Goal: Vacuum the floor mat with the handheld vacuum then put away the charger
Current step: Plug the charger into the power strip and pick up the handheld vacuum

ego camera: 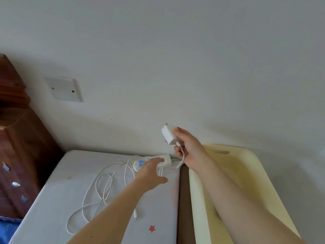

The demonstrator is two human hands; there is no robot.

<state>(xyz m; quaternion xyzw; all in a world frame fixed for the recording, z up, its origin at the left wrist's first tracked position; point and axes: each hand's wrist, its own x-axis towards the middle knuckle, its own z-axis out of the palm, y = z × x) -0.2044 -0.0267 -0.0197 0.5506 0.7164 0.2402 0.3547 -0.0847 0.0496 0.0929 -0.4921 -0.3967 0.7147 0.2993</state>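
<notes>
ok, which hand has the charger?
The right hand, gripping the white block-shaped charger plug aloft; the left hand touches the white power strip with straight fingers.

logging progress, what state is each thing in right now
charger: unplugged, prongs bare, held up
cable: lying in loose loops, tip free
power strip: lying flat, visible sockets empty
right hand: gripping the charger
left hand: fingers straight, on the power strip
</notes>
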